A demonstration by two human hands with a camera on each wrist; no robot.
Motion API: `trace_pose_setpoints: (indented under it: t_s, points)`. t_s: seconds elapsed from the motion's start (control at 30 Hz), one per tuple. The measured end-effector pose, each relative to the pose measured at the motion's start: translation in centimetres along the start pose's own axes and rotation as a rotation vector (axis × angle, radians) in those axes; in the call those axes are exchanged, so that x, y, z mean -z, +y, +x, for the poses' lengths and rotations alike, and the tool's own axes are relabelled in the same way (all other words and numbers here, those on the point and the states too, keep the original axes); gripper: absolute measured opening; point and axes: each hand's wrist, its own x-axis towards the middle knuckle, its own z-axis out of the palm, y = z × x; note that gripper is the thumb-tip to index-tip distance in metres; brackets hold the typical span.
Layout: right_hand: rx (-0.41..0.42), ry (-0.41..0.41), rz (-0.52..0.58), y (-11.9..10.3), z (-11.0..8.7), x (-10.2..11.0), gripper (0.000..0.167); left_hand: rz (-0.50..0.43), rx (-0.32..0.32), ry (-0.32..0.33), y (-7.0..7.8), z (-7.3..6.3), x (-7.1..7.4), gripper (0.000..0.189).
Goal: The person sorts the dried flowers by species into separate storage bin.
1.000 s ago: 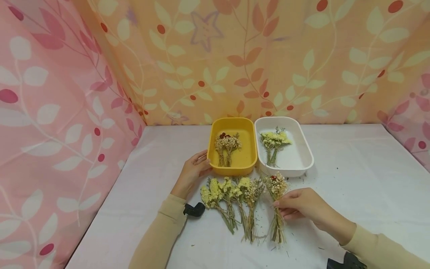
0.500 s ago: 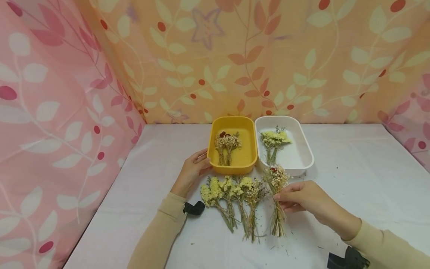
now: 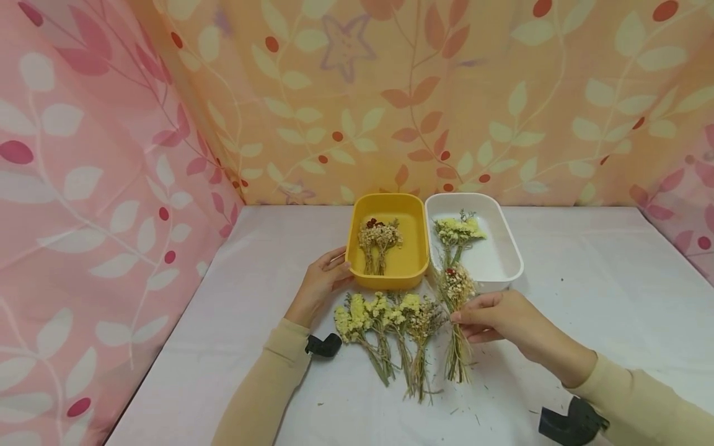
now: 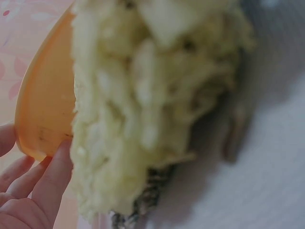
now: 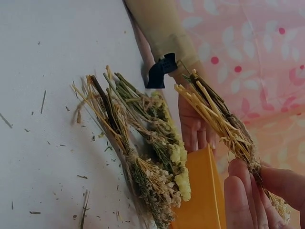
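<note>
In the head view my right hand (image 3: 499, 316) pinches a dried flower bouquet (image 3: 458, 288) around its tied stems. Its cream and red heads overlap the front of the white tray (image 3: 510, 248); the stems point toward me. The right wrist view shows the stems (image 5: 214, 114) rising past thumb and fingers. My left hand (image 3: 320, 285) touches the yellow tray (image 3: 413, 248) at its front left corner, fingers against the outer wall. Two cream bouquets (image 3: 379, 238), with dark red flowers, lie in the yellow tray. Yellow-flowered bouquets (image 3: 458, 232) lie in the white one.
Several bouquets (image 3: 385, 328), mostly yellow-headed, lie in a row before the yellow tray. Yellow blossoms (image 4: 143, 109) fill much of the left wrist view. Stem bits (image 5: 43, 102) litter the white table (image 3: 234, 322). A patterned orange curtain (image 3: 312, 111) hangs behind.
My right hand has moved the bouquet slightly away from me, so its heads overlap the white tray's front wall more. The left hand stays at the yellow tray.
</note>
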Motion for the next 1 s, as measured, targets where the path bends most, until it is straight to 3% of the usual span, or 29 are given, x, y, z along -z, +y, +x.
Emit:
trace_pose_setpoints:
  t_s: [0.57, 1.0]
  points:
    - [0.040, -0.008, 0.014, -1.4, 1.2, -0.1, 0.026, 0.001, -0.001, 0.006, 0.2, -0.2, -0.2, 0.053]
    - [0.063, -0.004, 0.039, -2.9, 4.1, 0.0, 0.029, 0.019, -0.007, 0.010, 0.2, -0.2, -0.2, 0.054]
